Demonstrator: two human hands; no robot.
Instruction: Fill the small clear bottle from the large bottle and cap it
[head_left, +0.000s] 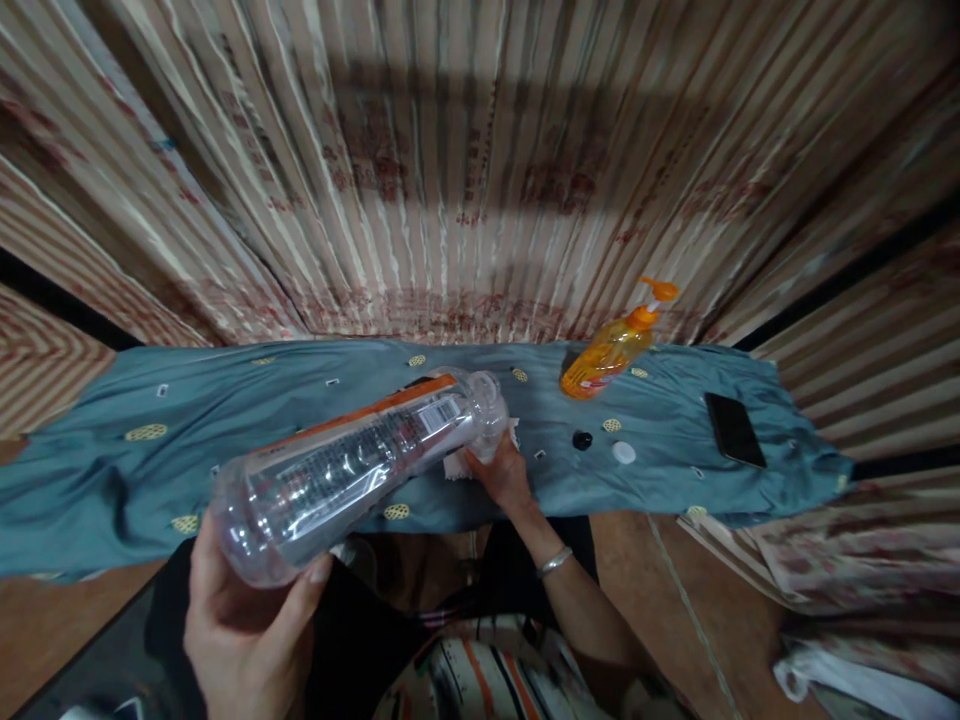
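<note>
A large clear plastic bottle (352,470) with an orange-edged printed label lies tilted in the air over the cloth, its neck to the right and a little higher. My left hand (247,620) is wrapped round its base, thumb on the near side. At the neck, my right hand (504,474) is closed on a crumpled white tissue (454,466), which shows on both sides of the hand. The bottle's neck partly hides these fingers. Right of this hand, a small black cap (582,440) and a white round cap (623,453) lie on the cloth.
An orange pump bottle (606,355) stands at the back right of the teal cloth (270,400) on the narrow table. A black phone (734,430) lies near the right end. Striped curtains (465,180) hang close behind and at both sides.
</note>
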